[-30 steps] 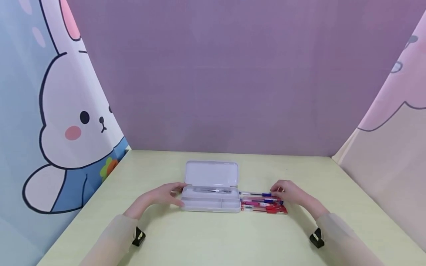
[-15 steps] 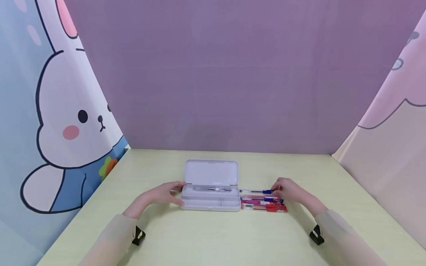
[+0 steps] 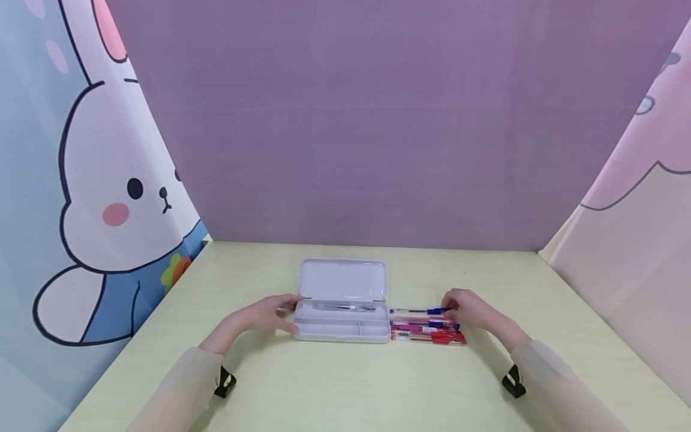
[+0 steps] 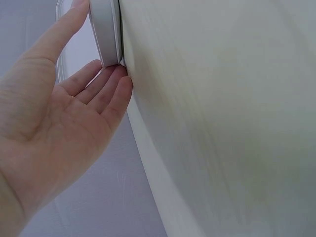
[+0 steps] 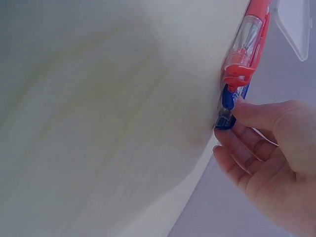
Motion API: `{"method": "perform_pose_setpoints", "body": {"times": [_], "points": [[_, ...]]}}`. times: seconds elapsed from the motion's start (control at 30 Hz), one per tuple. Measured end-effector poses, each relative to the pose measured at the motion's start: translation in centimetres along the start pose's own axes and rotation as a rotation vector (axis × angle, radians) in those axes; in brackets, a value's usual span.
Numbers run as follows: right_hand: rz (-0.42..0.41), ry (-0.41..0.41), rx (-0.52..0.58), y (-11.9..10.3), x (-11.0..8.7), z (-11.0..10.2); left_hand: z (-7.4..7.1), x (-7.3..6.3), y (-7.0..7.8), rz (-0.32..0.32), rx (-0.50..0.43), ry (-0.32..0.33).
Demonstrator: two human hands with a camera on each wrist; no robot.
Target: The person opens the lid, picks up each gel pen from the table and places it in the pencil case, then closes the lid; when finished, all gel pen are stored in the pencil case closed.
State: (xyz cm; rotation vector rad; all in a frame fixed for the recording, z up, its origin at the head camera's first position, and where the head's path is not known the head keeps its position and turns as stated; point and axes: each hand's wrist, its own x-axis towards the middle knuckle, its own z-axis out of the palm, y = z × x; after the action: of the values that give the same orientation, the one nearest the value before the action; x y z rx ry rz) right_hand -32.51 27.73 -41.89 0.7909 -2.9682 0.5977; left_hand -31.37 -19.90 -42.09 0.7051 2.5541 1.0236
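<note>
A white pencil case point(image 3: 326, 330) lies with its lid point(image 3: 342, 279) raised at the back. My left hand point(image 3: 267, 313) holds its left end, thumb at the front corner and fingers at the back one. In the left wrist view the fingertips point(image 4: 118, 94) reach the case's edge. A clear pen point(image 3: 345, 308) lies in the long back compartment. To the right of the case, my right hand point(image 3: 468, 308) pinches the end of a clear pen with a blue grip point(image 3: 415, 311), the farthest of a row of pens. Its other end points at the case.
Just in front of that pen lie several red, pink and blue pens point(image 3: 426, 330), side by side against the case's right end. The pale tabletop point(image 3: 345, 384) runs back to a purple panel point(image 3: 345, 150). Printed curtains point(image 3: 124, 180) hang at both sides.
My right fingers and the blue-grip pen have shifted slightly to the right, a little away from the case. The left hand stays at the case's left end. The head view has tilted slightly.
</note>
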Motion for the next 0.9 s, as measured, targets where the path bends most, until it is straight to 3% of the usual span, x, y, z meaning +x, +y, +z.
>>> {"method": "perform_pose_setpoints", "body": {"times": [0.57, 0.9], "points": [[-0.016, 0.009, 0.040, -0.5, -0.7, -1.0, 0.0, 0.2, -0.3, 0.003, 0.007, -0.004], [-0.072, 0.097, 0.013, -1.0, -1.0, -2.3, 0.0, 0.0, 0.1, -0.008, 0.002, -0.002]]}}
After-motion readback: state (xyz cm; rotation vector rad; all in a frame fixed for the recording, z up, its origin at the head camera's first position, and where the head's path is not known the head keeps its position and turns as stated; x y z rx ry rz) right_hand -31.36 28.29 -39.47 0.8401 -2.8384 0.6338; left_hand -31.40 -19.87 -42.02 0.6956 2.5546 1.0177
